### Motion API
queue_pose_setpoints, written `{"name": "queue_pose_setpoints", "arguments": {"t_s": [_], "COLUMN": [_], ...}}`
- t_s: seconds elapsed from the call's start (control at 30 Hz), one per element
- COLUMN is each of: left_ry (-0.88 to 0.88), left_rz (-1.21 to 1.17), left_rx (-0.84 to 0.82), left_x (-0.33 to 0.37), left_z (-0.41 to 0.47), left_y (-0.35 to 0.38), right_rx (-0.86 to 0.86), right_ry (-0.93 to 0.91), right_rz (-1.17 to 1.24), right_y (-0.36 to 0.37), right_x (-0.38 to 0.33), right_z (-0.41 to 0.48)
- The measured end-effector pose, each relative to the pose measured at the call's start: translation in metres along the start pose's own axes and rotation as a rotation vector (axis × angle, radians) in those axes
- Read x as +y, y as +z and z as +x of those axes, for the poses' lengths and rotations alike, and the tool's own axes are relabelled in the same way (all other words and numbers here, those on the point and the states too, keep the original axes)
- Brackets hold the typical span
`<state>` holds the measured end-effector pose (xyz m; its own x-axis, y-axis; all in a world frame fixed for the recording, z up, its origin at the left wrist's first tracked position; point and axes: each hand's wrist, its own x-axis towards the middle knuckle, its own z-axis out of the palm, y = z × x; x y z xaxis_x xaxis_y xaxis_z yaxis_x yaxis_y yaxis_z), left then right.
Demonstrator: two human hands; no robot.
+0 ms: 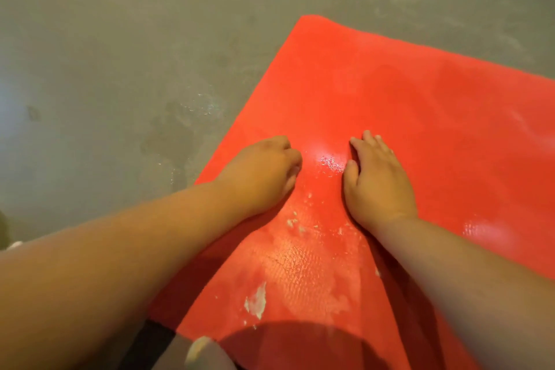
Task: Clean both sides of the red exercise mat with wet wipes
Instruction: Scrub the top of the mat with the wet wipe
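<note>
Red mat (420, 117) flat on floor (120, 54), centre-right of frame, whitish scraps (256, 300) lower centre. L hand (264, 171) curled on mat, can't tell if holding anything; R hand (378, 180) flat, fingers straight, palm down.

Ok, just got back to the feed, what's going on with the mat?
A person has both hands on the red mat, which lies flat on the grey floor. The right hand presses flat with fingers straight; the left hand rests beside it, fingers curled under, and I cannot tell whether it holds a wipe. Between them the mat shines wet, and whitish scraps lie nearer the person, so this side is not clean yet. A damp patch marks the floor left of the mat.
</note>
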<state>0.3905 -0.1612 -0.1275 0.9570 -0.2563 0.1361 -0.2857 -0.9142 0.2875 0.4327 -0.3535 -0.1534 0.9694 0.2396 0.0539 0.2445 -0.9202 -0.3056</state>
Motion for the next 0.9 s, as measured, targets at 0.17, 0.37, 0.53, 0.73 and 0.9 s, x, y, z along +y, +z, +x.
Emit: {"name": "queue_pose_setpoints", "arguments": {"t_s": [0.17,0.37,0.53,0.73,0.9], "left_ry": [-0.065,-0.149,0.036,-0.163,0.126], "left_rz": [0.203,-0.063,0.106,-0.011,0.029], "left_rx": [-0.067,0.031,-0.057,0.02,-0.11], "left_x": [-0.047,0.005,-0.032,-0.014,-0.006], "left_z": [0.045,0.043,0.044,0.025,-0.012], "left_y": [-0.012,0.01,-0.004,0.002,-0.013], "right_rx": [0.009,0.019,0.014,0.019,0.014], "right_ry": [0.003,-0.004,-0.002,0.008,0.009], "right_rz": [-0.003,0.005,0.006,0.018,0.021], "right_y": [0.0,-0.001,-0.001,-0.001,-0.001], "right_x": [-0.003,-0.003,-0.003,-0.004,-0.004], "right_z": [0.0,-0.001,-0.001,-0.001,-0.001]}}
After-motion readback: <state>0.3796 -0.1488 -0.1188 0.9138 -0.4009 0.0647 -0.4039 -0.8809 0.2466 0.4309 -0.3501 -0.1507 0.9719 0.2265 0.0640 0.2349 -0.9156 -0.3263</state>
